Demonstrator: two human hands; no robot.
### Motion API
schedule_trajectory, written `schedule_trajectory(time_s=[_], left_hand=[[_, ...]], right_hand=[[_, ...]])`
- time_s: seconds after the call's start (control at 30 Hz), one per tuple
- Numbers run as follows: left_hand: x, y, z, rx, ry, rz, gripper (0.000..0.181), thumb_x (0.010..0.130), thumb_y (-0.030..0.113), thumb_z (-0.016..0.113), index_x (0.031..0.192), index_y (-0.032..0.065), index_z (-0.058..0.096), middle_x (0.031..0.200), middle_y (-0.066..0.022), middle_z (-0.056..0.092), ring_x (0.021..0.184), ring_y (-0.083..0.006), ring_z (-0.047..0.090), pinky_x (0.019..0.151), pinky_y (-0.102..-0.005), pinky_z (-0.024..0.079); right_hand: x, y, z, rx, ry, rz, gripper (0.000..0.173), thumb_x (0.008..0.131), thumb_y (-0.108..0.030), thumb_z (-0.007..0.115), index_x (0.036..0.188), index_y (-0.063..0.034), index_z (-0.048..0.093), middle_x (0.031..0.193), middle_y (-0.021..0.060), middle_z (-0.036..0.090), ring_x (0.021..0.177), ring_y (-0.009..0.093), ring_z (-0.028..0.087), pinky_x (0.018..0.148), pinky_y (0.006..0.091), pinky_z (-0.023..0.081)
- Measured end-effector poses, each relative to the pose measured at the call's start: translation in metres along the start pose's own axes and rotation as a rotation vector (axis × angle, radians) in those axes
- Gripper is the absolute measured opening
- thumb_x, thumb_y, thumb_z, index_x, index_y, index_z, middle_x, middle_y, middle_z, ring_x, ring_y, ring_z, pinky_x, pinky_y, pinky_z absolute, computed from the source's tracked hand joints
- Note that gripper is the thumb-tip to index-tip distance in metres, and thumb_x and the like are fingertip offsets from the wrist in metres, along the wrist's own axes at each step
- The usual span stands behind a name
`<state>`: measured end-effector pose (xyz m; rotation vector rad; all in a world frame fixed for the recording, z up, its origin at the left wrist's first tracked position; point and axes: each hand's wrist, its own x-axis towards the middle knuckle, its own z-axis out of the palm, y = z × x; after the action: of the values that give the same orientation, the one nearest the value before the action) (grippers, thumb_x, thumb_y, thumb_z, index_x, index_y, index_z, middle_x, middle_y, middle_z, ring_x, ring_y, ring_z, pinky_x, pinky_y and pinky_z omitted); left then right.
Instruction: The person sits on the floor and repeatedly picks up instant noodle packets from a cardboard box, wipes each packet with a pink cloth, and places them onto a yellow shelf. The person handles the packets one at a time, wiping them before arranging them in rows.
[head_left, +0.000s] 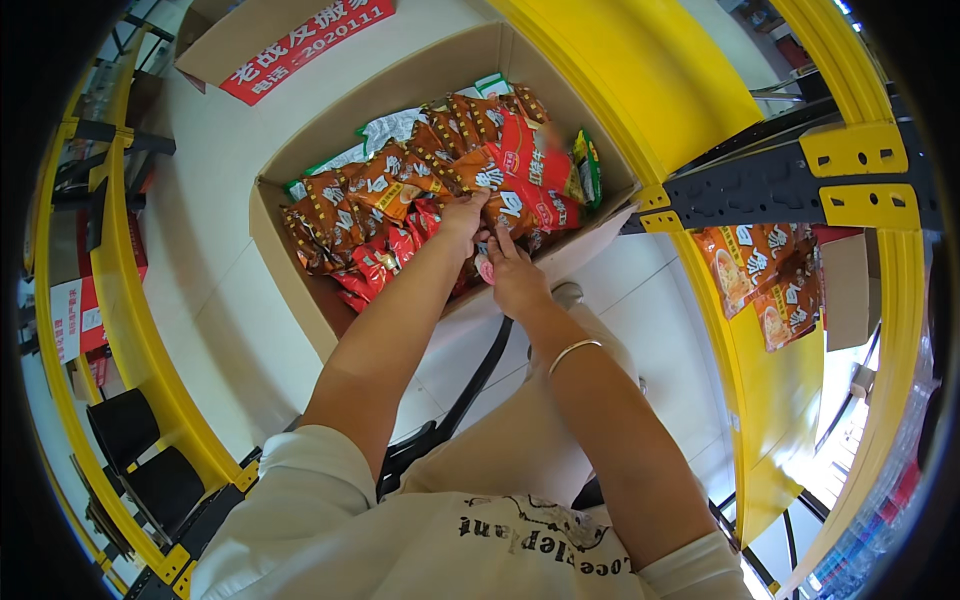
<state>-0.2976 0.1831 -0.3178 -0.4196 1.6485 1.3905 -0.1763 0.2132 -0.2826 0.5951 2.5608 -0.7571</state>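
Observation:
A cardboard box (300, 296) stands before me, filled with plastic food packets. Brown instant noodle packets (319, 225) form overlapping rows across its left and far parts. My left hand (463, 219) has its fingers on the near left edge of one brown packet (504, 191) and seems to grip it there. At that packet's lower edge, my right hand (517, 276) touches it with an extended index finger; its thumb is partly hidden. Red packets (545, 166) lie against this packet's right side. Other red packets (373, 266) show below the brown rows, partly covered by my left forearm.
Yellow metal shelving (630, 71) rises close along the box's right side. More brown packets (772, 277) and a small carton (847, 289) sit on a right-hand shelf. Another yellow rack (139, 300) stands left. An open carton (247, 41) with red printed writing lies beyond the box on the tiled floor.

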Motion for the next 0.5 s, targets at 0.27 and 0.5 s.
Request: schedule_trajectory(time_s=[0.27, 0.5], left_hand=[[-0.003, -0.027, -0.003, -0.150, -0.114, -0.018, 0.022, 0.073, 0.017, 0.060, 0.085, 0.0049, 0.047, 0.073, -0.0056, 0.053, 0.058, -0.0155, 0.048, 0.049, -0.0289, 0.043], [-0.058, -0.049, -0.042, -0.282, -0.170, 0.128, 0.016, 0.075, 0.012, 0.056, 0.087, 0.0061, 0.047, 0.077, -0.0042, 0.054, 0.062, -0.0141, 0.053, 0.054, -0.0268, 0.045]], right_hand=[[-0.007, 0.004, 0.002, 0.091, 0.046, 0.002, 0.043, 0.068, -0.002, 0.044, 0.111, -0.0010, 0.039, 0.123, 0.0138, 0.033, 0.104, 0.026, 0.042, 0.082, 0.0334, 0.040], [-0.053, -0.016, -0.008, 0.244, 0.005, -0.239, 0.036, 0.068, -0.003, 0.047, 0.104, -0.0030, 0.045, 0.108, 0.0161, 0.046, 0.093, 0.030, 0.049, 0.076, 0.0364, 0.041]])
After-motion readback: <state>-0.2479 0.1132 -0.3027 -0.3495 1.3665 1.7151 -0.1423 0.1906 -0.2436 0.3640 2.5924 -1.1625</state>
